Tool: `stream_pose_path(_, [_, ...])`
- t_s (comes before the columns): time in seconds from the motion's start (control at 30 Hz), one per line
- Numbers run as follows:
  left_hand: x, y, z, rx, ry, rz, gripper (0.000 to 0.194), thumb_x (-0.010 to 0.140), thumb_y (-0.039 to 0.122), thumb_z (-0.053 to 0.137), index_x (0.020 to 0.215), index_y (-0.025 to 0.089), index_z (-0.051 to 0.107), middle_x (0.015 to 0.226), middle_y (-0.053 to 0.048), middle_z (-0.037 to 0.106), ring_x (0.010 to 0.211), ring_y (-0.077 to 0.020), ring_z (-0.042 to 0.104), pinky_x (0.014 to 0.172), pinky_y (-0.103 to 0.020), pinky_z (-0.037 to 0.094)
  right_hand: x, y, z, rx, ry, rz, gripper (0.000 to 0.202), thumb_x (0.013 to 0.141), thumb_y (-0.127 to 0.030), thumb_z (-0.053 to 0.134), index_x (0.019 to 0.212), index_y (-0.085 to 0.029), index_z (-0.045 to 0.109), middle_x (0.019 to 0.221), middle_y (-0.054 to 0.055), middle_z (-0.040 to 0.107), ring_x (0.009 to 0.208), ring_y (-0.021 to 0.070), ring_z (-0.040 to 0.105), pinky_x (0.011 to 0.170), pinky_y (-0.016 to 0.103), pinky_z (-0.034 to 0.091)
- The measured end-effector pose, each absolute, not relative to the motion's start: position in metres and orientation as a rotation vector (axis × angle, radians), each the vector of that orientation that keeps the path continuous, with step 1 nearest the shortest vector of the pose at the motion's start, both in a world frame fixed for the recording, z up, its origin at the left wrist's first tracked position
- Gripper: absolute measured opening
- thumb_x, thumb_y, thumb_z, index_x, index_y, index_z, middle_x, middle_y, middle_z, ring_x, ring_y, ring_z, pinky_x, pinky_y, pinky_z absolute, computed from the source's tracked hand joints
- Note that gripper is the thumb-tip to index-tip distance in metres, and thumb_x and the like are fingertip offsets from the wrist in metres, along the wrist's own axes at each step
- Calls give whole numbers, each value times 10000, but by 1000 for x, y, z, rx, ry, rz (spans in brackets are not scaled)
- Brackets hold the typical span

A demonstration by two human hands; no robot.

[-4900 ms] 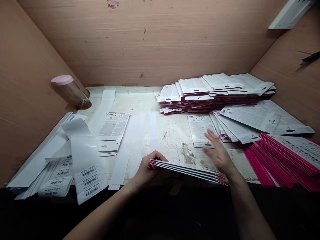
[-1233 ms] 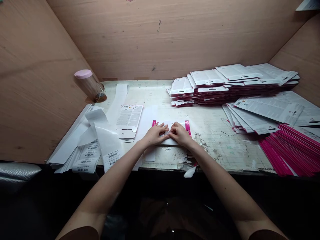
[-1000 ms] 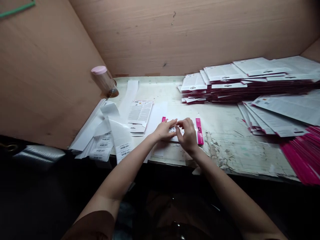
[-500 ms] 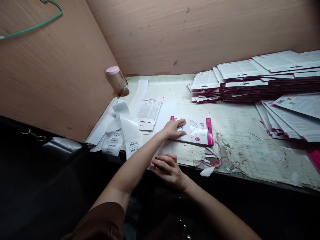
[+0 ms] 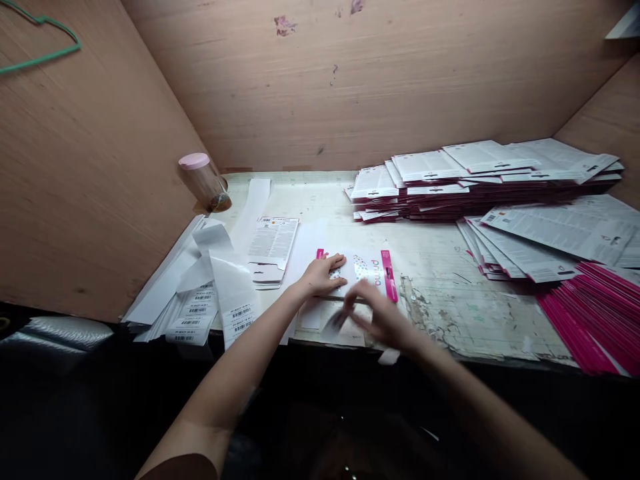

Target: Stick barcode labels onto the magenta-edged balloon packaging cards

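Observation:
My left hand (image 5: 325, 275) lies with its fingers spread on the left part of a white and pink flat packet (image 5: 364, 268) printed with coloured dots, pressing it to the table. My right hand (image 5: 377, 312) is at the packet's front edge, smeared by motion. Its fingers are pinched on a small pale label (image 5: 334, 324), too blurred to read. To the left, a long strip of barcode labels (image 5: 239, 319) hangs over the table edge under my left forearm. Behind it, a small pile of packets (image 5: 274, 243) lies with the printed backs up.
A tilted clear jar with a pink lid (image 5: 194, 161) leans at the left wall. Along the back right lie stacked white packets (image 5: 430, 167); fanned packets (image 5: 545, 247) and a pink stack (image 5: 595, 313) lie nearer. The table's front edge (image 5: 450, 357) is worn.
My right hand has moved right and up from the label strip to the packet's front edge, carrying the small label. My left hand stays on the packet. The view has shifted rightward.

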State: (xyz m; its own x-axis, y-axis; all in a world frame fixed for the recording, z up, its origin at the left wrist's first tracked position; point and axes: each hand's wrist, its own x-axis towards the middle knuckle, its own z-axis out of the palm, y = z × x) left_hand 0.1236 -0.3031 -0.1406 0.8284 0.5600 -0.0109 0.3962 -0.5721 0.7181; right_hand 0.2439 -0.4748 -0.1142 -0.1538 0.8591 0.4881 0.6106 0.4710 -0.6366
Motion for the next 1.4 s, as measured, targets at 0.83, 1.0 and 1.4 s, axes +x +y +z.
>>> stream_pose_path(0.83, [120,-306,-135,2345,730,226,893,709,254,666,1498,92,280,1500,-140,413,1401,-309,369,1155,-425,316,314,-361,-134,-2110,-1721,284,686,786,-489,661,1335,-185,385,1292,160,488,1168,325,454,933,439,375])
stream_pose_path(1.0, [119,-300,-120,2439,734,174,857,734,198,609,1511,134,253,1553,-117,328,1384,-237,408,1132,-338,342,295,-405,-136,-2069,-1773,54,743,746,-551,683,1353,-206,432,1326,171,437,1202,375,391,966,537,339])
stream_pose_path(1.4, [161,-276,-62,2535,870,23,448,610,536,770,840,172,645,984,-115,698,1019,-350,618,877,-482,473,231,-509,-181,-1901,-1286,-211,285,881,-339,554,1107,-179,620,935,126,592,852,285,543,716,456,510])
